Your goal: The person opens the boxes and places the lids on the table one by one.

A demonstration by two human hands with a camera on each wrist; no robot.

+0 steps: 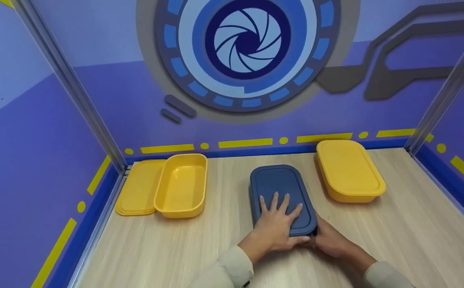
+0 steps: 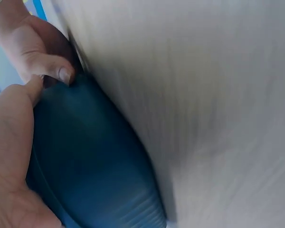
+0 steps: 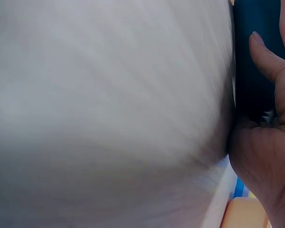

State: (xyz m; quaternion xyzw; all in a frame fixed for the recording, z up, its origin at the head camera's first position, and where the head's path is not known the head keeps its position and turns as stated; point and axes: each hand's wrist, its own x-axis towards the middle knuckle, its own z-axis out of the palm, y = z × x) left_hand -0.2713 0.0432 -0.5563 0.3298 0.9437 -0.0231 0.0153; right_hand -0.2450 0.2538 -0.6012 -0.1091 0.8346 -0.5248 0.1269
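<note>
A dark blue lidded lunch box (image 1: 276,180) stands on the table in front of me. My left hand (image 1: 274,228) lies on its lid with straight, spread fingers, the thumb at the near edge. At the near right corner, my right hand (image 1: 330,239) holds the box's side; its fingers are mostly hidden behind the wall. In the left wrist view, the box's ribbed wall (image 2: 97,156) shows, with the right thumb at its end. The right wrist view shows the right thumb (image 3: 265,53) lying along the box's near wall.
At the left, an uncovered yellow box (image 1: 181,188) overlaps a yellow lid (image 1: 137,192) lying flat. A lidded yellow box (image 1: 350,168) stands at the back right. Printed walls (image 1: 115,92) with metal corner posts enclose the wooden table (image 1: 223,200).
</note>
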